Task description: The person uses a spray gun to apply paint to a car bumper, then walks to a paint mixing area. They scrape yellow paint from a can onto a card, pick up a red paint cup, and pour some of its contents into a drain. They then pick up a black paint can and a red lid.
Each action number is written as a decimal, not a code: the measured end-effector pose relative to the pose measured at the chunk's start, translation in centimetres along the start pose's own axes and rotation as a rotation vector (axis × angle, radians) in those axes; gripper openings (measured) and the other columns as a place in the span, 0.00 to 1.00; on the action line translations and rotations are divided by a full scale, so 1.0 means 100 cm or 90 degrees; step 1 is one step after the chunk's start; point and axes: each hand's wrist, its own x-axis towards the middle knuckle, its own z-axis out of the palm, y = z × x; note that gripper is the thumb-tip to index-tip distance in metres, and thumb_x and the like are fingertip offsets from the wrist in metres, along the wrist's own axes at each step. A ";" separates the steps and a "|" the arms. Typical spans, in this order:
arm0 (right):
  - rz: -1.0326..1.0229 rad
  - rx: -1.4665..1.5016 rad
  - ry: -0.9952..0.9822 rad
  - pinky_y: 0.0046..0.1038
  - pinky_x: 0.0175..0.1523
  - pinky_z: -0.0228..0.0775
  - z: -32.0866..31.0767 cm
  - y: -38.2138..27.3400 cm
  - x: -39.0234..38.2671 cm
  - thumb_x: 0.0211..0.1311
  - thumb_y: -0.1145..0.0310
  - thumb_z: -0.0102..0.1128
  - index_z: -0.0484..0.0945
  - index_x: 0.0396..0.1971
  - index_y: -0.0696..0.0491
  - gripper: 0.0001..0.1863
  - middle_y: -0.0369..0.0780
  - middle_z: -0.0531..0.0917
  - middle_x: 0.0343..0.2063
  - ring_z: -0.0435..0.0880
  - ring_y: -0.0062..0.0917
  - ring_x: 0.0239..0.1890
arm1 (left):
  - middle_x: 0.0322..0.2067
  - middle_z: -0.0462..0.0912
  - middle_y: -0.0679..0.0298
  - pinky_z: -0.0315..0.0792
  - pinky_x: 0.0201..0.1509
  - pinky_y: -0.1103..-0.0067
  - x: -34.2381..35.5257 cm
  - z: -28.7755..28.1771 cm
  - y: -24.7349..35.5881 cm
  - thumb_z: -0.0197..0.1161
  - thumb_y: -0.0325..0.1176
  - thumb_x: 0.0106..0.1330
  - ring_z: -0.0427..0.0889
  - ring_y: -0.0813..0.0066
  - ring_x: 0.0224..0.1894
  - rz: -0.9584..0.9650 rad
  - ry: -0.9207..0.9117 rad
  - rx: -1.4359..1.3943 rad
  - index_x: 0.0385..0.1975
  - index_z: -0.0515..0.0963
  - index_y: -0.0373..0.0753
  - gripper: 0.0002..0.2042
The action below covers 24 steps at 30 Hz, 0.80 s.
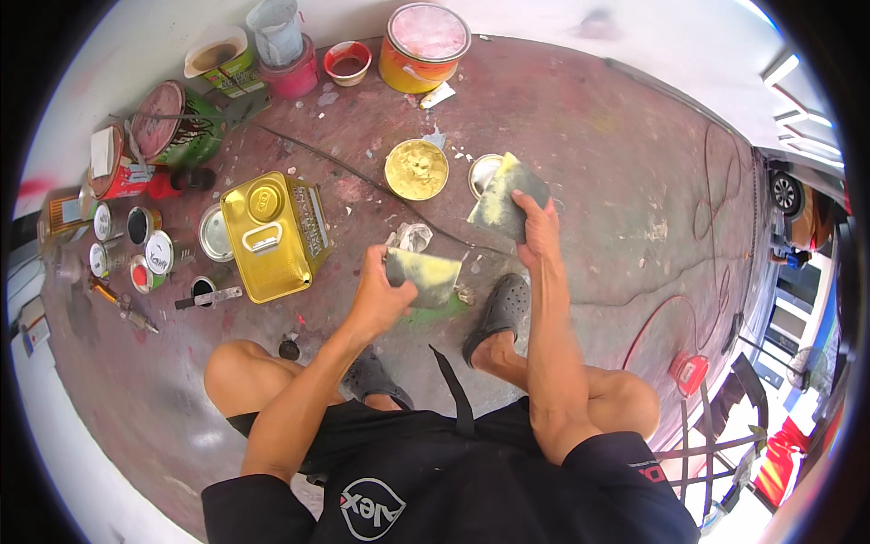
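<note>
My left hand (379,297) grips a flat, dark rectangular putty spreader (428,272) by its left end. Yellow putty is smeared across its upper face. A second dark putty spreader (501,204), streaked with pale yellow, is pinched in my right hand (540,227), farther forward and to the right. The two spreaders are apart. Beyond them stands an open round tin of yellow putty (416,170). A small round lid (486,174) lies partly under the right spreader in this view. Crumpled pale wrapping (412,238) is just past the left spreader.
A gold rectangular can (272,238) stands left of my hands, with several small paint tins beyond it. Larger buckets, including a yellow-orange one (422,50), line the wall. A dark cable (349,163) crosses the floor. A red hose (645,325) lies at the right.
</note>
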 end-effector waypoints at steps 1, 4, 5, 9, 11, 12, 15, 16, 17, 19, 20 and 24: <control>0.000 -0.082 -0.038 0.32 0.54 0.85 0.012 -0.007 0.003 0.76 0.70 0.69 0.79 0.62 0.55 0.19 0.40 0.89 0.54 0.90 0.27 0.51 | 0.50 0.82 0.60 0.83 0.36 0.79 -0.003 -0.007 -0.011 0.69 0.25 0.69 0.84 0.76 0.47 0.031 -0.013 0.009 0.59 0.70 0.34 0.21; -0.038 -0.338 -0.114 0.30 0.53 0.82 0.045 -0.016 0.011 0.72 0.69 0.69 0.81 0.57 0.60 0.18 0.45 0.91 0.47 0.90 0.29 0.48 | 0.43 0.84 0.68 0.78 0.41 0.82 -0.004 -0.016 -0.024 0.72 0.28 0.72 0.81 0.84 0.44 0.054 -0.036 -0.028 0.52 0.79 0.34 0.13; -0.064 -0.444 -0.139 0.33 0.54 0.82 0.048 -0.014 0.022 0.70 0.68 0.70 0.81 0.57 0.61 0.20 0.48 0.91 0.46 0.91 0.32 0.49 | 0.41 0.84 0.71 0.76 0.42 0.82 -0.010 -0.010 -0.009 0.72 0.29 0.74 0.80 0.85 0.42 0.014 -0.028 -0.084 0.50 0.82 0.35 0.11; -0.173 -0.881 -0.185 0.40 0.55 0.81 0.091 -0.008 0.032 0.61 0.64 0.70 0.83 0.59 0.60 0.27 0.53 0.91 0.44 0.91 0.42 0.48 | 0.38 0.84 0.76 0.74 0.45 0.83 -0.015 0.002 0.005 0.71 0.33 0.79 0.78 0.87 0.39 0.011 0.024 -0.178 0.49 0.85 0.36 0.08; -0.196 -0.952 -0.231 0.44 0.56 0.81 0.108 -0.005 0.044 0.59 0.62 0.70 0.84 0.59 0.57 0.27 0.55 0.91 0.46 0.91 0.48 0.50 | 0.38 0.85 0.75 0.74 0.44 0.83 -0.016 0.008 0.002 0.70 0.33 0.79 0.78 0.87 0.40 0.016 0.037 -0.206 0.49 0.85 0.37 0.08; -0.167 -0.990 -0.260 0.48 0.63 0.81 0.125 -0.005 0.042 0.60 0.65 0.68 0.87 0.57 0.54 0.24 0.52 0.91 0.54 0.89 0.52 0.57 | 0.39 0.85 0.75 0.74 0.44 0.83 -0.016 0.007 -0.002 0.70 0.33 0.79 0.79 0.87 0.40 0.018 0.049 -0.221 0.49 0.85 0.37 0.08; -0.169 -1.084 -0.317 0.47 0.63 0.81 0.147 0.006 0.056 0.59 0.67 0.67 0.89 0.53 0.54 0.21 0.52 0.91 0.53 0.90 0.50 0.57 | 0.40 0.85 0.73 0.76 0.47 0.82 -0.018 0.005 -0.003 0.70 0.32 0.79 0.80 0.86 0.42 0.023 0.036 -0.199 0.51 0.84 0.36 0.09; -0.152 -1.093 -0.321 0.47 0.63 0.81 0.153 0.010 0.059 0.59 0.68 0.67 0.90 0.52 0.54 0.21 0.52 0.91 0.52 0.91 0.50 0.57 | 0.41 0.86 0.73 0.76 0.47 0.81 -0.020 0.006 -0.001 0.69 0.32 0.78 0.80 0.86 0.42 0.026 0.044 -0.207 0.52 0.83 0.36 0.09; -0.134 -1.102 -0.323 0.47 0.63 0.81 0.159 0.014 0.062 0.58 0.69 0.66 0.90 0.52 0.53 0.20 0.52 0.92 0.52 0.91 0.50 0.57 | 0.41 0.86 0.72 0.76 0.48 0.81 -0.022 0.008 0.003 0.69 0.32 0.78 0.80 0.85 0.42 0.029 0.051 -0.216 0.52 0.83 0.36 0.09; -0.123 -1.105 -0.328 0.47 0.62 0.82 0.164 0.018 0.071 0.57 0.67 0.67 0.91 0.52 0.53 0.21 0.53 0.92 0.50 0.91 0.50 0.55 | 0.42 0.86 0.71 0.77 0.49 0.80 -0.024 0.008 0.009 0.69 0.31 0.78 0.81 0.84 0.43 0.035 0.063 -0.230 0.53 0.82 0.36 0.10; -0.127 -1.099 -0.328 0.47 0.61 0.82 0.164 0.020 0.075 0.57 0.65 0.68 0.91 0.53 0.53 0.23 0.54 0.92 0.49 0.91 0.50 0.54 | 0.43 0.86 0.70 0.78 0.50 0.80 -0.024 0.008 0.011 0.68 0.31 0.78 0.81 0.84 0.43 0.036 0.066 -0.235 0.54 0.81 0.35 0.11; -0.119 -1.078 -0.358 0.45 0.63 0.82 0.174 0.012 0.070 0.57 0.66 0.70 0.91 0.55 0.50 0.24 0.49 0.92 0.53 0.91 0.46 0.57 | 0.43 0.86 0.70 0.79 0.50 0.80 -0.024 0.001 0.006 0.68 0.31 0.78 0.83 0.83 0.43 0.037 0.092 -0.270 0.54 0.80 0.37 0.11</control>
